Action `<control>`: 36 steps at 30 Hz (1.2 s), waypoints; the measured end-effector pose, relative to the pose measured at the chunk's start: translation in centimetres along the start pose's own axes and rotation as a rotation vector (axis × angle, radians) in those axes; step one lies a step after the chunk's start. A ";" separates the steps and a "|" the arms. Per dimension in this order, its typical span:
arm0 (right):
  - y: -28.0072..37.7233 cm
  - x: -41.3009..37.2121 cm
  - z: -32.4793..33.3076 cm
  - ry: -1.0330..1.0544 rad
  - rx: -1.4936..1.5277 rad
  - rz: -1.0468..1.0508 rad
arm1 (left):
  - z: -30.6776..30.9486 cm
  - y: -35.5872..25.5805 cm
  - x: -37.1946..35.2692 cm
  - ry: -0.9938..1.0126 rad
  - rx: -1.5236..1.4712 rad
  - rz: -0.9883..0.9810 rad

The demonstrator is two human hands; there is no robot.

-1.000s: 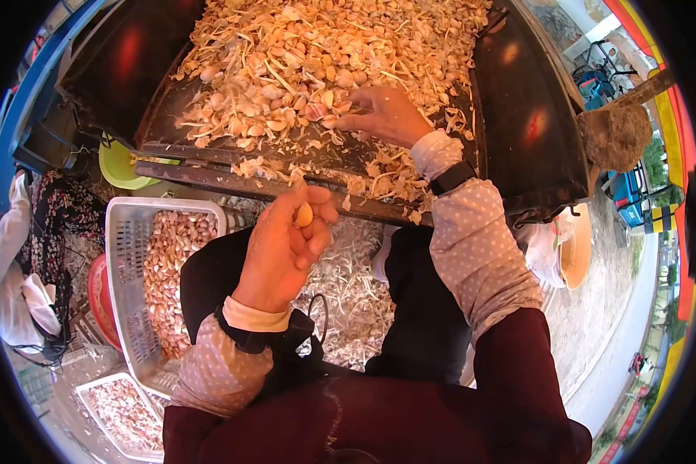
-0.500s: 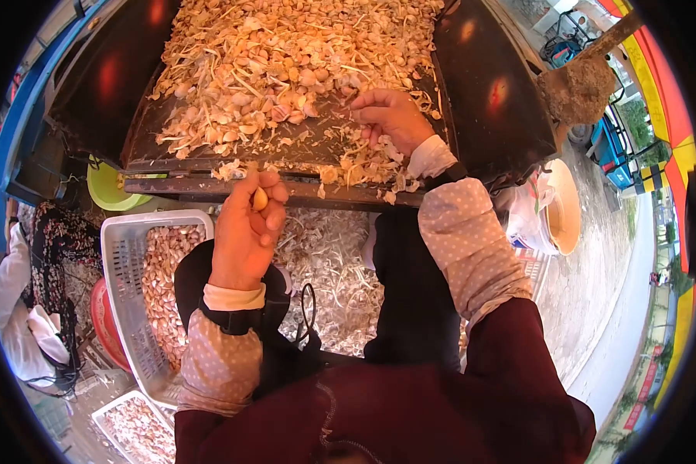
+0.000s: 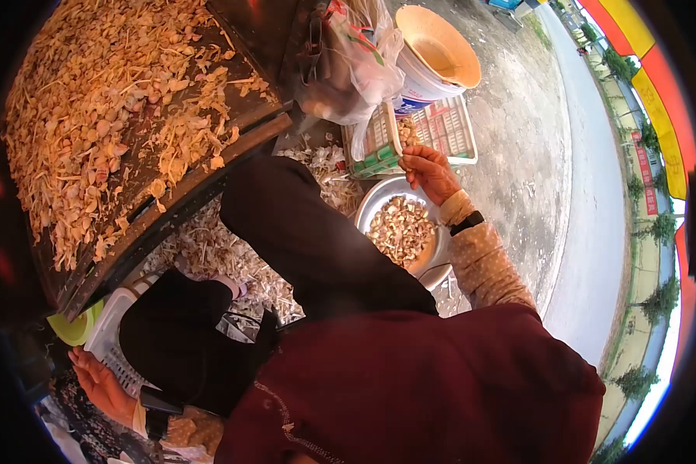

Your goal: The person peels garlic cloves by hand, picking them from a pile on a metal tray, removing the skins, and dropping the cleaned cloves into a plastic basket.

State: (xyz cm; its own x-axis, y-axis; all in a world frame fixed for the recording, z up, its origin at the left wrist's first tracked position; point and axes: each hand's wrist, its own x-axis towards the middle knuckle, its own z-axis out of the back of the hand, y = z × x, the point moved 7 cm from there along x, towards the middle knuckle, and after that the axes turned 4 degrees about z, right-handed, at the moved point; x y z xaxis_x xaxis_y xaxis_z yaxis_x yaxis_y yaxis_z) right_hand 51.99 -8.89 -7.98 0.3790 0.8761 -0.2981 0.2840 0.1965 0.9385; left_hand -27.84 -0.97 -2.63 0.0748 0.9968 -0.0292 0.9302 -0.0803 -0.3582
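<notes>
My right hand (image 3: pixel 431 172) is over the rim of a metal bowl (image 3: pixel 438 249), close to a plastic crate (image 3: pixel 458 127). Its thumb and fingers are pinched together, and whatever is between them is too small to make out. Inside the bowl lies a pile of garlic pieces (image 3: pixel 398 230). Down at the lower left, my left hand (image 3: pixel 104 387) is beside a white basket (image 3: pixel 114 352), its fingers stretched out and nothing visible in it. Garlic cloves and dry skins (image 3: pixel 100 116) cover the dark work table (image 3: pixel 201 172) at upper left.
A plastic bag (image 3: pixel 356 69) and a bucket with an orange basin (image 3: pixel 441 46) stand behind the bowl. Garlic skins (image 3: pixel 209 247) litter the ground around my legs. A green bowl (image 3: pixel 73 329) is under the table's left corner. A road runs along the right.
My view has swung right. My right hand has left the table for the metal bowl. My left hand, which held a garlic clove near the table edge, is now lower left without it.
</notes>
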 end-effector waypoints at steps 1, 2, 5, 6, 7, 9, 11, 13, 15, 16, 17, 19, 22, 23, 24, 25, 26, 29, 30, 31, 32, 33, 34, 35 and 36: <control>-1.7 -1.0 3.5 -0.085 -0.032 -0.008 | 0.5 0.8 -1.1 -0.003 0.005 -0.011; -3.7 -2.0 6.4 -0.136 -0.096 -0.038 | 2.3 0.4 -3.4 -0.378 0.677 -0.142; -11.7 -4.6 14.0 -0.240 -0.369 -0.263 | 11.6 -3.0 -11.1 -0.863 1.509 -0.005; -13.4 -5.7 14.7 -0.232 -0.692 -0.434 | 16.1 -3.0 -13.8 -0.896 1.015 -0.152; -15.4 -6.3 15.8 -0.186 -0.824 -0.507 | 19.2 -2.6 -15.4 -0.846 0.529 -0.294; -16.4 -5.8 14.4 -0.107 -0.690 -0.467 | 18.4 0.6 -18.4 -1.101 1.288 -0.091; -14.1 -3.8 11.1 -0.007 -0.681 -0.396 | 17.2 2.5 -17.4 -1.063 0.301 -0.280; -9.1 -1.5 3.7 0.101 -0.663 -0.272 | 11.0 3.5 -15.1 -1.234 0.088 -0.331; -2.9 0.1 -5.6 0.261 -0.519 -0.101 | 8.1 1.6 -11.0 -0.815 0.360 -0.269; 0.2 0.8 -10.0 0.328 -0.509 -0.014 | 4.1 1.9 -8.5 -0.622 0.406 -0.270; 3.0 1.4 -14.4 0.396 -0.497 0.069 | -1.1 3.0 -5.8 -0.431 0.453 -0.270; 7.2 2.7 -22.3 0.523 -0.474 0.215 | -9.5 6.2 -1.0 -0.163 0.395 -0.212; 9.7 6.9 -31.4 0.590 -0.403 0.395 | -18.1 12.5 5.0 0.012 0.346 -0.064; 10.0 8.8 -33.8 0.595 -0.411 0.451 | -19.5 14.6 6.7 0.040 0.347 -0.013; 9.8 11.2 -35.7 0.551 -0.439 0.460 | -19.8 16.4 8.2 -0.002 0.341 0.015; 9.6 13.5 -37.1 0.504 -0.467 0.468 | -19.4 18.1 9.6 -0.043 0.335 0.045; 9.5 15.4 -38.5 0.480 -0.549 0.508 | -18.7 19.5 10.7 -0.068 0.339 0.081; 8.8 18.6 -42.1 0.468 -0.770 0.573 | -15.1 22.0 12.4 -0.137 0.371 0.154; 8.3 19.6 -43.3 0.475 -0.908 0.603 | -13.3 22.4 12.6 -0.185 0.410 0.176; 7.2 20.7 -44.3 0.480 -0.911 0.601 | -11.7 22.8 12.6 -0.237 0.445 0.199; 5.9 21.5 -45.6 0.507 -1.011 0.752 | -10.5 22.6 12.6 -0.283 0.502 0.188; 5.5 21.0 -46.8 0.531 -1.106 0.905 | -10.4 22.7 12.6 -0.288 0.500 0.188; 4.8 21.2 -47.4 0.580 -1.295 0.920 | -10.7 22.5 12.7 -0.279 0.499 0.178; 4.9 21.2 -47.6 0.579 -1.294 0.921 | -11.0 22.4 12.9 -0.268 0.498 0.169; 4.8 21.0 -47.7 0.598 -1.349 0.936 | -11.1 22.4 13.1 -0.268 0.497 0.169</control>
State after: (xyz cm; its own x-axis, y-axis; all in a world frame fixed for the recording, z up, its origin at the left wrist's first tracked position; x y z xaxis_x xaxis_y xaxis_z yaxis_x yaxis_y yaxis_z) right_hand 19.28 31.49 -1.46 -0.4641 0.8650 0.1906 -0.8079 -0.5016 0.3093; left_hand -2.02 10.25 -0.67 0.0537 0.9405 -0.3356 0.6281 -0.2931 -0.7209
